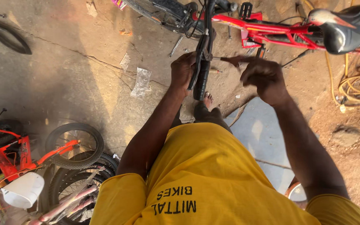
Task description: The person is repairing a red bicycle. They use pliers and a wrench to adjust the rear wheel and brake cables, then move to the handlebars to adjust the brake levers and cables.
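Observation:
My left hand [183,71] is wrapped around the black handlebar grip and brake lever [201,68] of a red bicycle [267,29] that stands in front of me. My right hand [263,77] is just to the right of the grip, pinching a thin metal tool [219,58] that points at the lever clamp. The bicycle's black and silver saddle [346,25] is at the upper right. My bare foot [208,100] shows below the grip.
A small orange bicycle [9,154] and loose tyres [76,146] lie at the lower left, with a white plastic piece [21,189]. Coiled yellow hose [359,85] lies at the right. A clear plastic wrapper [141,82] rests on the cracked concrete floor.

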